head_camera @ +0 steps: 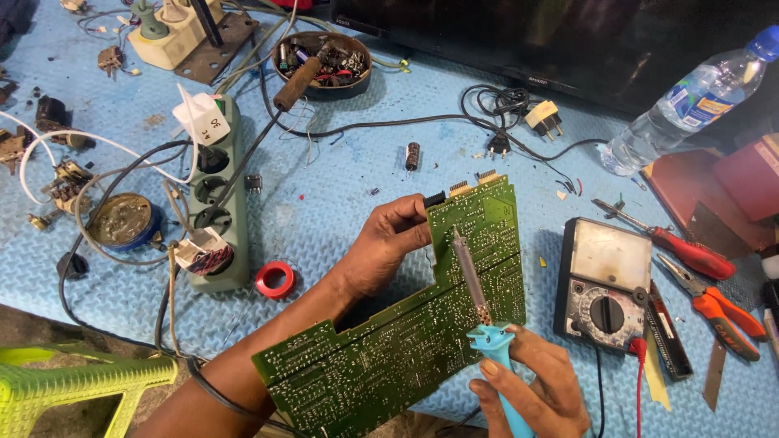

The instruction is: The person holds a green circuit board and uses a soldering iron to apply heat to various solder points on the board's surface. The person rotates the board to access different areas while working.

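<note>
From the head camera, your left hand (381,247) has its fingers closed on the upper edge of the green circuit board (406,341), holding it tilted, solder side up, above the blue worktop (341,170). Your right hand (531,385) has its fingers wrapped around the blue handle of a soldering iron (479,300), whose tip rests against the board near its upper right part. At the far edge of the worktop a round dark bowl (324,66) holds a jumble of small electronic parts and a brown tool handle. To the left, a shallow round tin (122,221) holds a dull grey mass. Right of the board lies an analogue meter (602,280).
</note>
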